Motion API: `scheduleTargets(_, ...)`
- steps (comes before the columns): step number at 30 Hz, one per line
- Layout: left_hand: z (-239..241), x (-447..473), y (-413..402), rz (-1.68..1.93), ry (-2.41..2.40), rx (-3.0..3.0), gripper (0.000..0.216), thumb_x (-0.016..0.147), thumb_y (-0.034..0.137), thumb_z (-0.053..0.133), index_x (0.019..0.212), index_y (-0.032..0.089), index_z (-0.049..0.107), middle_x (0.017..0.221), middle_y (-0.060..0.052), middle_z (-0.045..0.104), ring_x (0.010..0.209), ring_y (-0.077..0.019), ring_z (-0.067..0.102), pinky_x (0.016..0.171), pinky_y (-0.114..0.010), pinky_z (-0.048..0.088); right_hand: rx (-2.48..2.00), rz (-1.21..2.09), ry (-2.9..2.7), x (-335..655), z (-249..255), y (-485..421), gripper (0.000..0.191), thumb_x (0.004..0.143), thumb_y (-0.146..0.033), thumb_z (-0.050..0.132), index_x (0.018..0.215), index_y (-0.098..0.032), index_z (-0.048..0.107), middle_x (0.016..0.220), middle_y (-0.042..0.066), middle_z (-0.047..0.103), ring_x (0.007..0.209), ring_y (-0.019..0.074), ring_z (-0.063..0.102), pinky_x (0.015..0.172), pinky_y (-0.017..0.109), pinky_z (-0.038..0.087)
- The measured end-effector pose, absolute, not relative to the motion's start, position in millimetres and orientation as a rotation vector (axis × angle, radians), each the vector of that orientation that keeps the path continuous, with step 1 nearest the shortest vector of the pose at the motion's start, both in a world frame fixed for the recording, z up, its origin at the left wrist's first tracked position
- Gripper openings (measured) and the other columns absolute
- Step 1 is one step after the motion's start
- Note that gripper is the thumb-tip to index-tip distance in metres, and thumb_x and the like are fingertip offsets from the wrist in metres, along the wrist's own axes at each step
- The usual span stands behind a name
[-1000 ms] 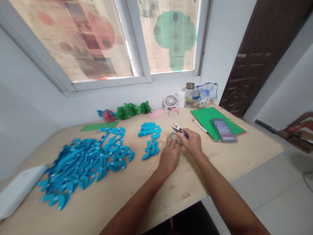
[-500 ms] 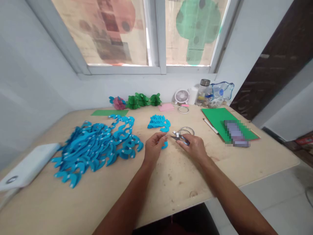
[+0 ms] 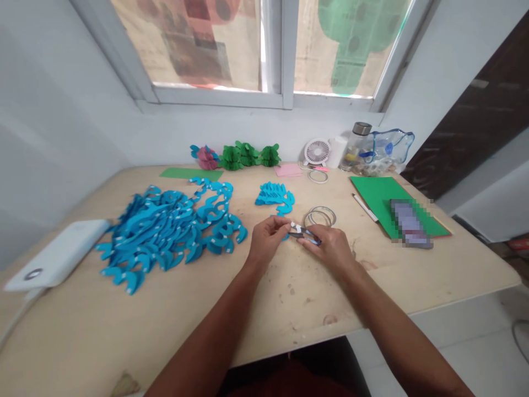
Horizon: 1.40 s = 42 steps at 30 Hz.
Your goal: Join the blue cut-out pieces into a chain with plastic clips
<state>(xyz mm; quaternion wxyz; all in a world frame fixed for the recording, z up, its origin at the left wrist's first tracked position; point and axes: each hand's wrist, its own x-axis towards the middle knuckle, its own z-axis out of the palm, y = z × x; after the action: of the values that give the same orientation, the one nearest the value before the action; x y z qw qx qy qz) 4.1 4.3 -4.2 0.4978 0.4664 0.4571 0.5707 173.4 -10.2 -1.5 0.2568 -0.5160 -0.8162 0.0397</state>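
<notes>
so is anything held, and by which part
The right hand holds small dark-bladed metal scissors by the handles; whether the left hand holds anything cannot be told.

no legible text, no readable labels

R hand (image 3: 333, 242) grips the scissors (image 3: 308, 237), w/ small white bits (image 3: 296, 226) at the blades. L hand (image 3: 266, 240) has its fingertips pinched together just beside the blade tips; what is between them, too small to tell. Thin rings (image 3: 323, 208) lie behind R hand. A big pile of blue paper pcs (image 3: 165, 226) is on the L side, a smaller blue grp (image 3: 275, 194) nr the middle. On the R, a white pen (image 3: 365, 208) lies beside a green sheet (image 3: 374, 196).
</notes>
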Motion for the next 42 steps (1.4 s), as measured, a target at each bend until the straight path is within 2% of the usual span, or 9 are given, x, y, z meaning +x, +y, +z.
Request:
scheduleTargets(14, -5.9, 2.7, 4.5, 1.425, 1.182, 1.338, 0.004, 0.065, 0.022, 0.066, 0.065, 0.018, 0.066, 0.067, 0.0, 0.066, 0.063, -0.0132, 0.059, 0.062, -0.024, 0.048, -1.445, 0.121, -2.268, 172.5, 1.2, -11.2, 0.031, 0.085, -0.046, 0.049, 0.089, -0.019, 0.065, 0.075, 0.003, 0.067, 0.065, 0.0134, 0.056, 0.058, 0.023, 0.03)
scheduleTargets(25, -8.9, 1.3, 5.3, 1.394, 1.217, 1.373, 0.008, 0.068, 0.024, 0.064, 0.064, 0.017, 0.065, 0.065, 0.0, 0.065, 0.064, -0.0135, 0.057, 0.064, -0.024, 0.046, -1.471, 0.123, -2.264, 171.4, 2.9, -12.4, 0.031, 0.086, -0.046, 0.048, 0.088, -0.02, 0.065, 0.075, 0.003, 0.066, 0.065, 0.0137, 0.056, 0.058, 0.024, 0.03)
scheduleTargets(37, -10.6, 4.3, 6.0, 1.43, 1.13, 1.038, 0.017, 0.066, 0.031, 0.068, 0.071, 0.015, 0.062, 0.069, -0.003, 0.068, 0.065, -0.0141, 0.063, 0.064, -0.025, 0.048, -1.527, 0.133, -2.259, 172.5, 3.6, -11.8, 0.03, 0.086, -0.045, 0.048, 0.082, -0.02, 0.064, 0.073, 0.003, 0.066, 0.063, 0.0138, 0.055, 0.056, 0.023, 0.027)
scheduleTargets(42, -12.0, 6.4, 7.4, 1.47, 1.104, 0.986, 0.023, 0.065, 0.031, 0.067, 0.082, 0.017, 0.059, 0.068, -0.001, 0.068, 0.064, -0.0152, 0.064, 0.067, -0.028, 0.05, -1.505, 0.157, -2.27, 171.6, 3.4, -12.1, 0.029, 0.085, -0.045, 0.049, 0.086, -0.02, 0.064, 0.076, 0.003, 0.066, 0.065, 0.0139, 0.056, 0.057, 0.023, 0.028)
